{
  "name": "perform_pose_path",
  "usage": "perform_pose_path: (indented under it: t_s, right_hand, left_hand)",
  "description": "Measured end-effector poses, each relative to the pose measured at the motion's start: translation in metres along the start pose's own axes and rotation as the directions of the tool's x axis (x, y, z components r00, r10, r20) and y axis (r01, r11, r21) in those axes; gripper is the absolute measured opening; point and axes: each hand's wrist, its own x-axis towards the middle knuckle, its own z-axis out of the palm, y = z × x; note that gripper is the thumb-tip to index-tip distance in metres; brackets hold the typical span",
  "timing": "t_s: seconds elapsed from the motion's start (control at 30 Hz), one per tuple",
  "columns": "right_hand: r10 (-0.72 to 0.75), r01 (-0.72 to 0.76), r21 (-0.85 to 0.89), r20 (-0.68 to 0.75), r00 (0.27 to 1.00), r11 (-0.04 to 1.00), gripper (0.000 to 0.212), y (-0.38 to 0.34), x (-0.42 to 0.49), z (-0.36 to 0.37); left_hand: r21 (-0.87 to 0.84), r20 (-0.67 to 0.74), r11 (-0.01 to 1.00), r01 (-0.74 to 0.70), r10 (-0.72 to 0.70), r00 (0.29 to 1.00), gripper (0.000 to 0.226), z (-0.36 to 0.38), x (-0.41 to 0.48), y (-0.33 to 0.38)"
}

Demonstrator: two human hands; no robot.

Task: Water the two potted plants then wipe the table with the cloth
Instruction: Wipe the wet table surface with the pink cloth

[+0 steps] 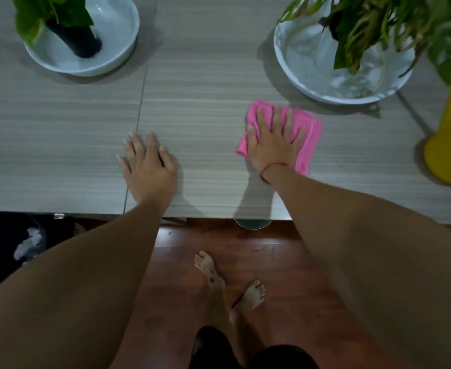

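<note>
A folded pink cloth (310, 131) lies on the grey wood-grain table (205, 83), right of centre. My right hand (274, 139) presses flat on it, fingers spread. My left hand (147, 161) rests flat on the bare table near the front edge, holding nothing. At the back left a green plant in a black pot (78, 38) stands in a white bowl (118, 51). At the back right a second leafy plant (384, 30) stands in a white bowl (296, 75) that holds water.
A yellow watering can (450, 145) stands at the table's right edge, its spout reaching up toward the right plant. A seam (141, 102) runs across the tabletop. Below the front edge are a red-brown wooden floor (285, 262), my bare feet and a dark object at the left.
</note>
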Motion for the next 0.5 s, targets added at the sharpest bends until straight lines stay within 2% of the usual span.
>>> perform_pose_path:
  t_s: [0.07,0.17,0.3,0.4,0.5]
  right_hand:
    - [-0.035,0.035,0.031,0.014,0.999,0.999,0.057,-0.031,0.005,0.006]
    - [-0.197,0.197,0.018,0.029,0.980,0.980,0.056,-0.064,-0.008,0.015]
    - [-0.348,0.349,0.003,0.048,0.936,0.937,0.056,-0.054,-0.040,0.020]
    - [-0.370,0.371,-0.001,0.071,0.926,0.929,0.056,-0.026,-0.049,0.017]
    - [-0.316,0.316,0.008,0.068,0.946,0.949,0.055,0.001,-0.045,0.007]
  left_hand:
    - [0.008,0.005,1.000,0.001,-0.001,1.000,0.051,0.002,0.000,0.000]
    - [0.014,-0.001,1.000,-0.004,0.004,1.000,0.050,0.002,0.002,0.000]
    - [0.039,0.025,0.999,0.020,-0.021,0.999,0.051,0.000,0.000,0.003]
    - [0.052,0.060,0.994,0.093,-0.096,0.994,0.055,-0.004,-0.004,0.022]
    - [0.035,0.093,0.999,-0.021,0.017,0.996,0.061,0.001,-0.009,0.067]
